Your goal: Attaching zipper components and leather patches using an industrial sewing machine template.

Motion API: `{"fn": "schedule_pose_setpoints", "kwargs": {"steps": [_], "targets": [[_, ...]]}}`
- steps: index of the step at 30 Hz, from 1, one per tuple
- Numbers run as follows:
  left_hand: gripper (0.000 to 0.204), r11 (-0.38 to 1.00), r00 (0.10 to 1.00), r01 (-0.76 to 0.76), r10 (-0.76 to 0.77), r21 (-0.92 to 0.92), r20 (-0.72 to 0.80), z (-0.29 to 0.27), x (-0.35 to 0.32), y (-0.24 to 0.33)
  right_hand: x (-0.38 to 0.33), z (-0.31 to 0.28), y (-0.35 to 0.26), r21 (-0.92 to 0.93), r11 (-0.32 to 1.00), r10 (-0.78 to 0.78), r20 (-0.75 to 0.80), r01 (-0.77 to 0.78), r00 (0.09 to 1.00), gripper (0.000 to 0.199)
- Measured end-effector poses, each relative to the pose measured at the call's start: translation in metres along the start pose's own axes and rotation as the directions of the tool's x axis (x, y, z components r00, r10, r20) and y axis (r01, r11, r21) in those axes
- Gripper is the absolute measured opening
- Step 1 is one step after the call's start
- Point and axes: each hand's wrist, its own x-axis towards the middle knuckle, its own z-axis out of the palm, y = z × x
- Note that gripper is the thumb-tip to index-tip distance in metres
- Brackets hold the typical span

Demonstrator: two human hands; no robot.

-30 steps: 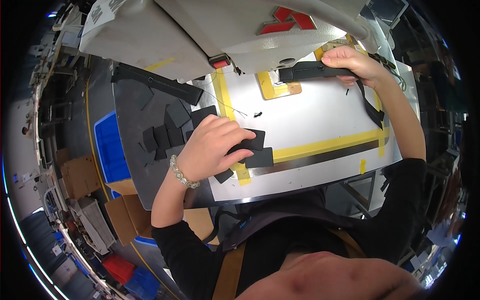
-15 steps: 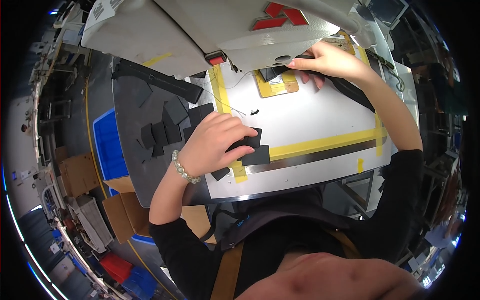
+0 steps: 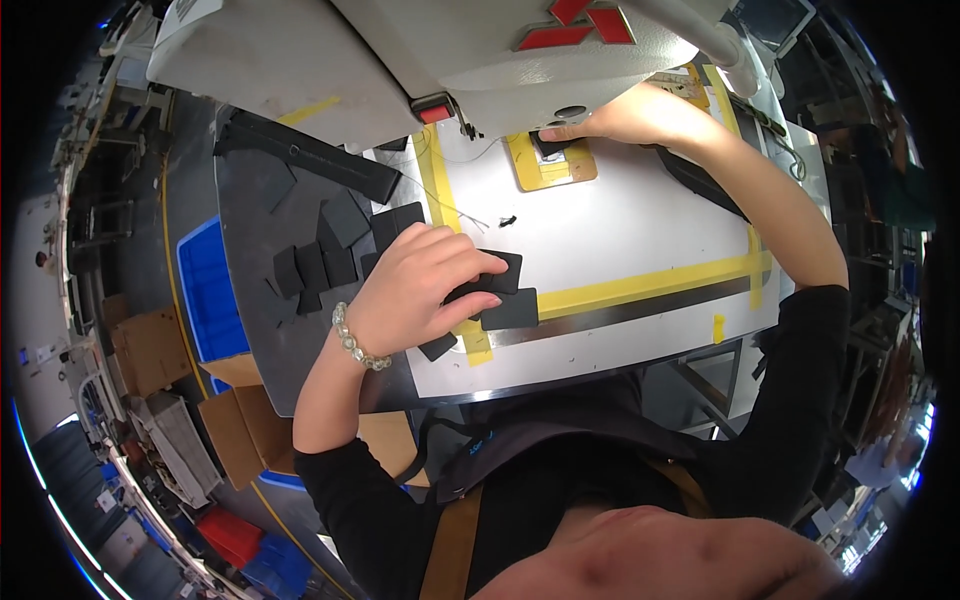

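White worktable (image 3: 640,230), left hand (image 3: 425,290) fingers curled on black patches (image 3: 505,295), right hand (image 3: 620,120) pinching black piece (image 3: 550,143)

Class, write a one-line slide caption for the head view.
At a sewing machine, the right hand presses a black piece under the needle while the left hand rests on stacked black pieces.

Two hands (image 3: 420,290), one sewing machine (image 3: 420,50), one blue bin (image 3: 205,295)

Red emblem (image 3: 570,22) on the white machine head – brown cardboard boxes (image 3: 150,350) lower left.
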Motion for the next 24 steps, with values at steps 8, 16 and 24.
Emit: {"fn": "schedule_pose_setpoints", "kwargs": {"steps": [8, 16, 24], "targets": [[0.024, 1.0, 1.0, -0.004, 0.004, -0.002, 0.0, 0.001, -0.001, -0.001, 0.002, -0.002, 0.011, -0.007, 0.996, 0.091, 0.045, -0.091, 0.995, 0.028], [0.024, 1.0, 1.0, 0.003, -0.003, -0.019, 0.003, 0.001, 0.0, -0.004, 0.003, 0.006, 0.032, 0.113, 0.989, -0.098, 0.017, 0.095, 0.995, 0.024], [0.037, 0.974, 0.988, 0.067, -0.035, 0.216, -0.149, 0.005, 0.026, -0.005, 0.0, -0.013, -0.001, 0.006, 0.968, 0.244, 0.213, -0.251, 0.946, 0.024]]}}
